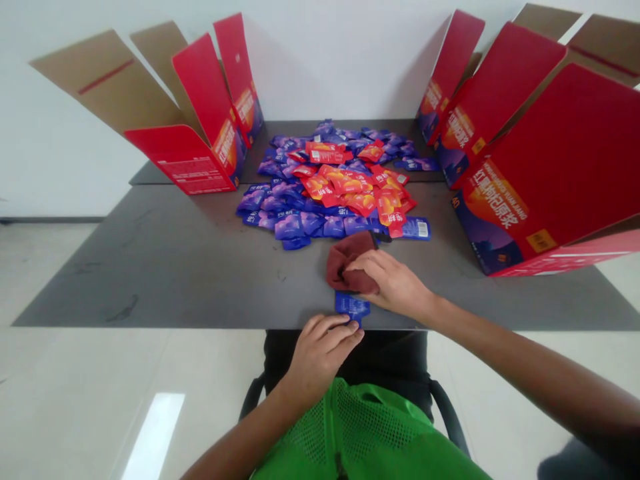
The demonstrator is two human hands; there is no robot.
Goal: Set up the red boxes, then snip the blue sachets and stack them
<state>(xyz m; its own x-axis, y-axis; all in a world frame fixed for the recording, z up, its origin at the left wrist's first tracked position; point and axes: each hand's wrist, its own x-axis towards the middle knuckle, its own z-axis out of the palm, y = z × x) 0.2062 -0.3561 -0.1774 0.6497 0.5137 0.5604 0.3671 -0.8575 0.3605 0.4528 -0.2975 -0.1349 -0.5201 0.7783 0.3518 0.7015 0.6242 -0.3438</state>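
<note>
My right hand [393, 283] lies closed over a dark red cloth [345, 263] and presses it onto a small blue sachet [353, 307] at the table's near edge. My left hand [323, 350] sits just below that edge, fingers curled, its fingertips pinching the sachet's lower edge. A heap of purple and red sachets [340, 183] is spread over the middle of the dark grey table [175, 267], beyond the cloth.
An open red-and-brown carton [195, 133] stands at the back left. Two or three larger open red cartons [525, 160] stand at the right. A green mesh vest [360, 433] and a black chair [450, 413] show below the table edge.
</note>
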